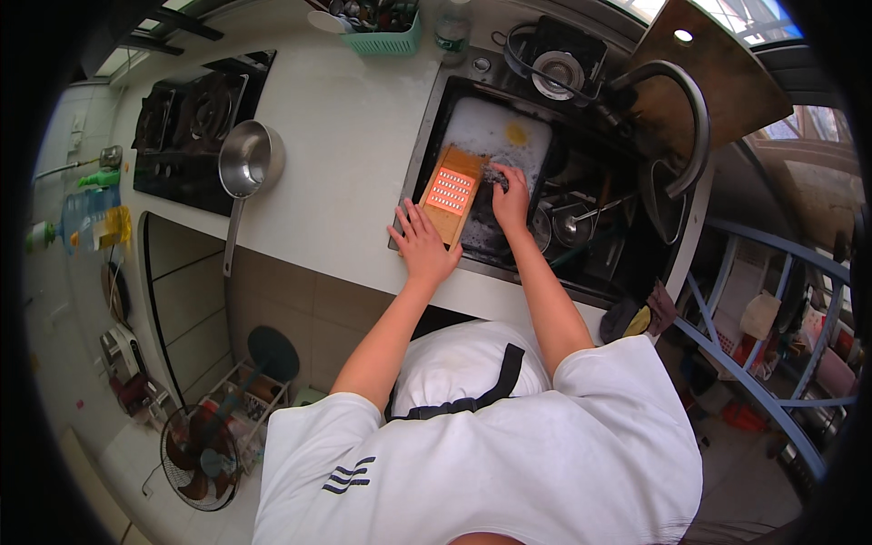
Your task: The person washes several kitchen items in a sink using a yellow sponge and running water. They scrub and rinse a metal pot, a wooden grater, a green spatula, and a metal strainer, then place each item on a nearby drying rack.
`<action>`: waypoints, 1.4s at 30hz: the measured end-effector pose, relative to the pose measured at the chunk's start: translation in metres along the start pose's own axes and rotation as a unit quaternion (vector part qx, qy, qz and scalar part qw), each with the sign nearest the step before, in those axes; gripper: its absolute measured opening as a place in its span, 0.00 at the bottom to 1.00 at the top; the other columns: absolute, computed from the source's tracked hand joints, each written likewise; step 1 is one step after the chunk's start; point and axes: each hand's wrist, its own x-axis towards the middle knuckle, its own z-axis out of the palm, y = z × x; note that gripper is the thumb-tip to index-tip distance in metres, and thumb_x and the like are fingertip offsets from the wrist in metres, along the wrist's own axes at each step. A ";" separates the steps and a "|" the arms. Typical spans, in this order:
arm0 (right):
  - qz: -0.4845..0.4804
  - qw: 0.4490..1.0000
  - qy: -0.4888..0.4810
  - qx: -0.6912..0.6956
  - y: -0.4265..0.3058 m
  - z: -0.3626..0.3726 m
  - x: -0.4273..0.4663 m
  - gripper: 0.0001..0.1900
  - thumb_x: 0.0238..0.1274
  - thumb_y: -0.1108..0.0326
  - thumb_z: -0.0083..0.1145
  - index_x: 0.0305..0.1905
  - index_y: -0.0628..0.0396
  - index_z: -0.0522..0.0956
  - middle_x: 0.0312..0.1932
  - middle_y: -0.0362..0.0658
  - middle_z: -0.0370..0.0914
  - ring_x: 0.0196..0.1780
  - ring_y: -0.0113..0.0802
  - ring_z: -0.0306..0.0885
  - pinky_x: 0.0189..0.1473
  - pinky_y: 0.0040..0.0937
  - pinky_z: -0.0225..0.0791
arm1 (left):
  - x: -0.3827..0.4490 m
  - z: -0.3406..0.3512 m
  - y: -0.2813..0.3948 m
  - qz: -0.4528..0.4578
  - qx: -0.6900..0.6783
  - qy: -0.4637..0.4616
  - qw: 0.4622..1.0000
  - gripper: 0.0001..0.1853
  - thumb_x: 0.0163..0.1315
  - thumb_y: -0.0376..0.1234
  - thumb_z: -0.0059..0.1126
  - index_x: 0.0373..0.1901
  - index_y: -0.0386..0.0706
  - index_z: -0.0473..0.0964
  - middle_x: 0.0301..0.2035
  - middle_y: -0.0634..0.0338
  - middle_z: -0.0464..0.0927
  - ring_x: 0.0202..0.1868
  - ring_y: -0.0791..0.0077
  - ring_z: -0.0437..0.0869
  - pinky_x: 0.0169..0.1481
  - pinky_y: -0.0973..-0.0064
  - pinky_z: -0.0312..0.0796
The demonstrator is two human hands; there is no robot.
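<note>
A wooden-framed grater (452, 190) with a slotted metal plate leans over the near left part of the sink (477, 263). My left hand (426, 244) lies with fingers spread at the grater's lower end, on its left edge. Just right of the grater, my right hand (510, 193) is bent over the basin, its fingertips at a dark, suds-covered thing I cannot make out. Soapy water (477, 122) with a yellow patch fills the basin's far part. A metal ladle (579, 221) and other metalware lie in the sink's right side.
A steel saucepan (251, 160) stands on the counter beside the gas stove (197, 122). Behind the sink are a curved faucet (698, 116), a cutting board (708, 82), a plastic bottle (452, 30) and a green utensil basket (385, 42). A dark cloth (623, 321) hangs at the near right corner.
</note>
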 end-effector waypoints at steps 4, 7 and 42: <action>-0.208 0.936 -0.219 -0.179 -0.027 0.006 0.027 0.17 0.57 0.74 0.55 0.50 0.45 0.85 0.48 0.45 0.77 0.53 0.45 0.77 0.55 0.41 0.72 | 0.001 -0.002 0.003 0.011 0.002 0.010 1.000 0.62 0.51 0.61 0.63 0.74 0.24 0.48 0.76 0.35 0.39 0.78 0.39 0.39 0.74 0.34 0.42; -0.162 0.937 -0.164 -0.263 -0.004 0.013 0.058 0.17 0.56 0.73 0.57 0.49 0.43 0.85 0.46 0.44 0.76 0.50 0.45 0.77 0.53 0.42 0.71 | 0.003 -0.004 0.003 0.014 0.004 0.009 1.000 0.62 0.51 0.61 0.63 0.74 0.24 0.48 0.76 0.35 0.39 0.78 0.39 0.40 0.74 0.34 0.42; -0.359 0.864 -0.271 -0.225 0.001 0.003 0.076 0.15 0.57 0.70 0.55 0.44 0.41 0.87 0.42 0.38 0.77 0.52 0.38 0.77 0.57 0.41 0.64 | 0.001 -0.006 0.003 0.017 -0.020 -0.001 1.000 0.62 0.51 0.58 0.64 0.74 0.23 0.45 0.75 0.34 0.39 0.78 0.37 0.38 0.73 0.33 0.40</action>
